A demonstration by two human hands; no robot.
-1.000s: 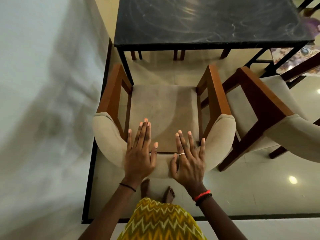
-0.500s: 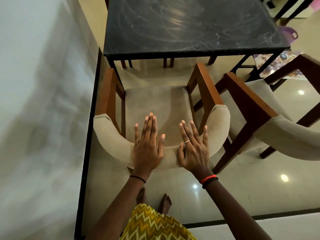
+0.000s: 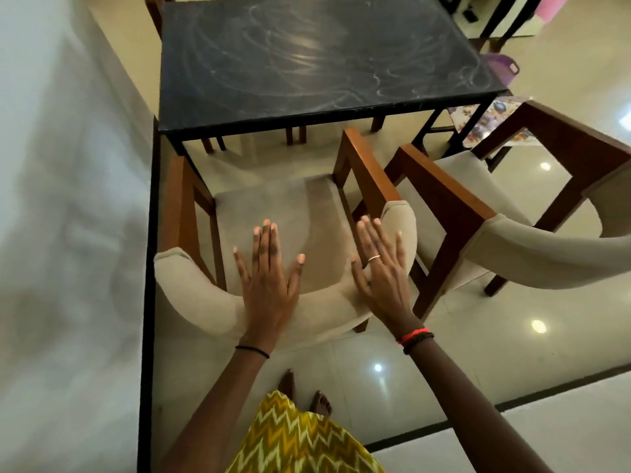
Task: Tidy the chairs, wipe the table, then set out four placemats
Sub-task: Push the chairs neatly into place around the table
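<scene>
On my feed the floor [image 3: 495, 356] is glossy cream tile, and three bright spots of light [image 3: 538, 326] reflect off it toward the right. A black strip [image 3: 147, 302] is set into the floor, running along the left side and turning across the near edge. Outside it lies a whiter band [image 3: 546, 445]. The left of the view is a pale, blurred wall [image 3: 51, 199], and I cannot tell where it meets the floor. At the far upper right I make out a purple basket [image 3: 503, 68] and black furniture legs [image 3: 502, 20] beyond it.
</scene>
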